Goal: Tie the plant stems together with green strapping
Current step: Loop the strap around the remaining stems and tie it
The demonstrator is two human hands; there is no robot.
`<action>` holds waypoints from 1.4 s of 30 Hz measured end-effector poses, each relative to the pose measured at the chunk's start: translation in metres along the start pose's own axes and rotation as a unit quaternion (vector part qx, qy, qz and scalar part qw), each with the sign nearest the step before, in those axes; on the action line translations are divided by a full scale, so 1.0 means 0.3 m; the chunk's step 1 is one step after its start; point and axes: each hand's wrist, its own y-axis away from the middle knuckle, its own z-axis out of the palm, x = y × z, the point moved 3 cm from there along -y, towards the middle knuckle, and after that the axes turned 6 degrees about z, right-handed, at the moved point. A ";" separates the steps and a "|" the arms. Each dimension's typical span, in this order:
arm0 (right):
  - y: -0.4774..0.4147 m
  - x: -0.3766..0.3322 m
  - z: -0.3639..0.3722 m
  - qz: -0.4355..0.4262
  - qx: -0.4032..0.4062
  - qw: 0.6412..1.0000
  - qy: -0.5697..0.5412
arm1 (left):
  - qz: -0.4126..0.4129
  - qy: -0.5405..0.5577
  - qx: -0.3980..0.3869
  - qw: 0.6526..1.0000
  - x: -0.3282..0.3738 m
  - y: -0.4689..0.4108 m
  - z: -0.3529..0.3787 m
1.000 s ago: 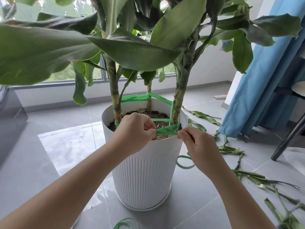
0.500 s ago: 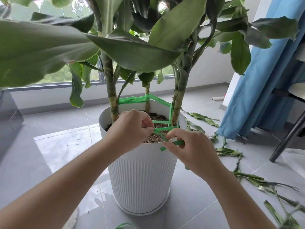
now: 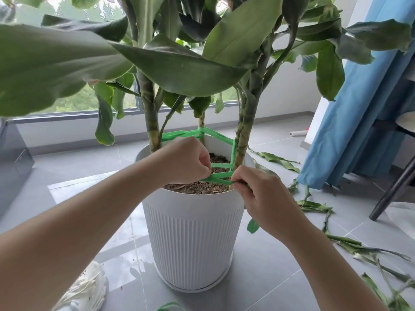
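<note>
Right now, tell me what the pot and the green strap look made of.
The pot: likely plastic, possibly ceramic; matte white, evenly moulded vertical ribs. The strap: probably thin plastic; flat, slightly glossy green band that creases and twists where pinched.

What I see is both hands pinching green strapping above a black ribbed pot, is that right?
Not quite: the head view shows the ribbed pot is white, not black. The left hand and right hand do pinch the green strapping above it.
</note>
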 end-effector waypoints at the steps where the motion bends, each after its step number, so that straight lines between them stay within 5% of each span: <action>1: 0.006 0.001 -0.001 -0.001 -0.006 1.000 0.000 | -0.005 0.000 -0.006 1.000 -0.001 -0.004 0.002; 7: 0.049 -0.007 -0.006 -0.029 -0.038 0.999 0.004 | -0.007 -0.012 0.010 1.000 -0.009 -0.016 -0.013; 14: -0.001 0.028 -0.001 0.019 0.007 1.000 0.005 | 0.047 -0.111 0.043 0.992 -0.010 0.008 -0.001; 30: -0.037 0.000 0.011 0.143 0.047 0.986 0.077 | 0.061 -0.131 0.016 0.989 0.003 0.022 -0.011; 42: -0.054 0.013 0.003 0.179 0.038 0.979 0.090 | 0.094 -0.135 0.066 0.984 -0.011 0.049 0.026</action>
